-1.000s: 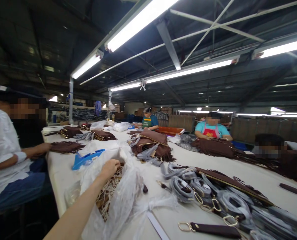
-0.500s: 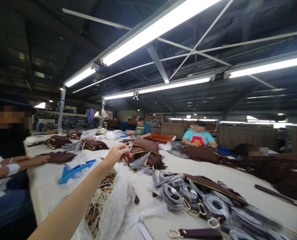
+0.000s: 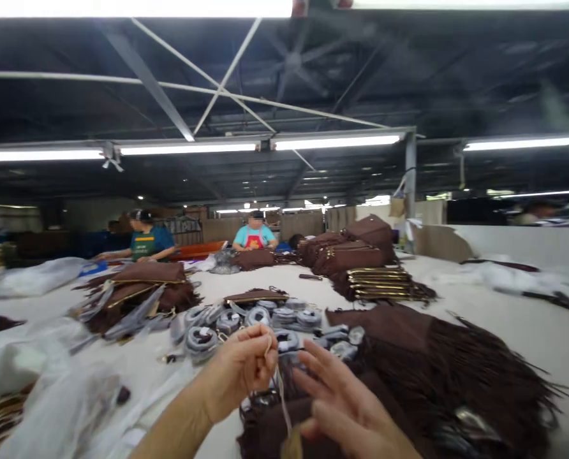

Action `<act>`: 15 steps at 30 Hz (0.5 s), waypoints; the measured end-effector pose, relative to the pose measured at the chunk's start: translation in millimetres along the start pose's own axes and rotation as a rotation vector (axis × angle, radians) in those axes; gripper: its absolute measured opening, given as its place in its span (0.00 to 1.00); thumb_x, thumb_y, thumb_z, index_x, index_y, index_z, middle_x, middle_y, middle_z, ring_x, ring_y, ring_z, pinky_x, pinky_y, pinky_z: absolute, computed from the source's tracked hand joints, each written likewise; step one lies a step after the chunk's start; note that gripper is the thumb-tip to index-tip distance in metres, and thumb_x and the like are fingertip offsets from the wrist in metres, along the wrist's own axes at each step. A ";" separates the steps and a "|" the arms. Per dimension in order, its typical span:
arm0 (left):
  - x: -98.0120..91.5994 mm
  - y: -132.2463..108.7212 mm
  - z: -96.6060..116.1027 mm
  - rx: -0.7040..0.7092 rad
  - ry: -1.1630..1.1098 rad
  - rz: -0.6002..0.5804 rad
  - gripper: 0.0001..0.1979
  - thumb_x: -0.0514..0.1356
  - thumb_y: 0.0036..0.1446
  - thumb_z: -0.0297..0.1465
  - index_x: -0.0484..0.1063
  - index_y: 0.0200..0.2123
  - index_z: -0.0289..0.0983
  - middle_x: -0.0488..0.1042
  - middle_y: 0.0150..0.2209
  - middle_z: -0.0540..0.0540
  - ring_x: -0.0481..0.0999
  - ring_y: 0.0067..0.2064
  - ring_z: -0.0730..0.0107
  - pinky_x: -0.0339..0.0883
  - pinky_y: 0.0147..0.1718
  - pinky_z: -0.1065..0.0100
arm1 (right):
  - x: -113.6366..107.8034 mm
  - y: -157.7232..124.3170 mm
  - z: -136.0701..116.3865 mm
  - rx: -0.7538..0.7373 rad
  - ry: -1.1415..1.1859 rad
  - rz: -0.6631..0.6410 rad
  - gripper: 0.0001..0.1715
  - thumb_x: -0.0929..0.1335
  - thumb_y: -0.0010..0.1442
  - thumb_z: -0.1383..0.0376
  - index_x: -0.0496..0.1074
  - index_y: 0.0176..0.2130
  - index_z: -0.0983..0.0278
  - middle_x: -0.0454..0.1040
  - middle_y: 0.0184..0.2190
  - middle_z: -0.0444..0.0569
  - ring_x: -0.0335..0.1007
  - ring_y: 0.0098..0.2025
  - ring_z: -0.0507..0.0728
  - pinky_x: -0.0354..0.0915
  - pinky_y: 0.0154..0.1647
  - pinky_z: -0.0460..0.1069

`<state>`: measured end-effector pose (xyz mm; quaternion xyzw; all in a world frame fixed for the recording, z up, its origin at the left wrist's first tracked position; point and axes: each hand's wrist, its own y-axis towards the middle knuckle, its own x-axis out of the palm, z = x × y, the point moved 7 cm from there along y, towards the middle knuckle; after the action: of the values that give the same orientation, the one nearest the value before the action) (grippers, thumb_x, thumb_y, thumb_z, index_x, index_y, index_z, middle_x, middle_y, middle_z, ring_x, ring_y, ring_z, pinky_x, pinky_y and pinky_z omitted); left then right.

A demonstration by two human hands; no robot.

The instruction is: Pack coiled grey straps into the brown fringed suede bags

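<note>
My left hand [image 3: 241, 373] is raised over the white table [image 3: 504, 325] and pinches a thin pale string [image 3: 280, 389] between thumb and fingers. The string hangs down to a small brownish tag [image 3: 291, 446] at the bottom edge. My right hand [image 3: 346, 408] is just right of the string, fingers spread, near or touching its lower part. Under both hands lies a brown fringed bag [image 3: 409, 376]. Behind my hands sits a cluster of grey wrapped strap rolls [image 3: 256, 319].
Stacks of brown bags [image 3: 356, 255] with gold trim stand mid-right, another brown pile [image 3: 141, 290] at mid-left. A clear plastic bag [image 3: 59, 401] lies at lower left. Two people in aprons [image 3: 254, 237] work at the far side. A white panel [image 3: 518, 245] rises at right.
The view swung right, away from the person in white. My left hand came out of the plastic bag with a string and moved over the brown fringed bag; my right hand has come into view.
</note>
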<state>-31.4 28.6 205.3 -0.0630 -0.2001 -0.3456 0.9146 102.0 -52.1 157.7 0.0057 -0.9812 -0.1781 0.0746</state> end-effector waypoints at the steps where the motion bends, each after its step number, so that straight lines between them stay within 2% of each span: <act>1: 10.2 6.2 -14.3 -0.020 -0.008 -0.025 0.17 0.72 0.44 0.35 0.67 0.28 0.35 0.69 0.20 0.53 0.65 0.19 0.83 0.52 0.18 0.82 | 9.9 9.3 4.5 0.049 0.183 -0.057 0.45 0.75 0.52 0.45 0.59 0.62 0.53 0.65 0.58 0.54 0.65 0.57 0.66 0.73 0.39 0.53; 3: 25.0 15.8 -35.6 -0.029 -0.021 -0.078 0.17 0.72 0.45 0.37 0.67 0.27 0.35 0.69 0.20 0.53 0.62 0.17 0.84 0.47 0.15 0.81 | 20.0 23.8 12.4 0.109 0.337 -0.140 0.45 0.78 0.49 0.50 0.62 0.60 0.56 0.72 0.45 0.51 0.73 0.45 0.60 0.72 0.33 0.47; 6: 28.2 25.2 -54.7 -0.020 -0.062 -0.077 0.18 0.72 0.44 0.38 0.67 0.26 0.35 0.70 0.20 0.53 0.60 0.16 0.85 0.46 0.14 0.81 | 9.5 29.6 25.2 0.158 0.286 -0.136 0.38 0.80 0.46 0.51 0.71 0.51 0.63 0.72 0.31 0.46 0.70 0.30 0.52 0.64 0.21 0.40; 9: 20.0 30.7 -67.6 -0.029 -0.097 -0.025 0.17 0.73 0.43 0.36 0.69 0.27 0.35 0.71 0.20 0.52 0.64 0.18 0.84 0.52 0.16 0.82 | -10.7 23.1 39.4 0.235 0.198 -0.067 0.34 0.79 0.44 0.47 0.74 0.42 0.66 0.70 0.25 0.42 0.62 0.22 0.47 0.61 0.19 0.40; 13: 12.3 36.4 -79.7 -0.049 -0.178 0.005 0.16 0.74 0.41 0.32 0.71 0.30 0.34 0.73 0.25 0.50 0.70 0.23 0.81 0.61 0.22 0.81 | -29.9 20.7 48.1 0.210 0.029 -0.002 0.32 0.74 0.50 0.41 0.75 0.37 0.67 0.63 0.20 0.38 0.49 0.15 0.44 0.51 0.16 0.41; 15: 10.0 39.7 -83.2 -0.040 -0.181 -0.004 0.15 0.72 0.44 0.33 0.72 0.32 0.34 0.75 0.28 0.47 0.73 0.27 0.77 0.64 0.23 0.79 | -37.1 23.5 50.0 0.183 -0.054 0.029 0.33 0.73 0.49 0.39 0.76 0.33 0.67 0.62 0.19 0.38 0.49 0.16 0.45 0.48 0.16 0.42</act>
<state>28.4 31.4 134.3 -0.1118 -0.2750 -0.3444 0.8907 131.6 -11.2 114.3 -0.0064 -0.9950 -0.0865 0.0497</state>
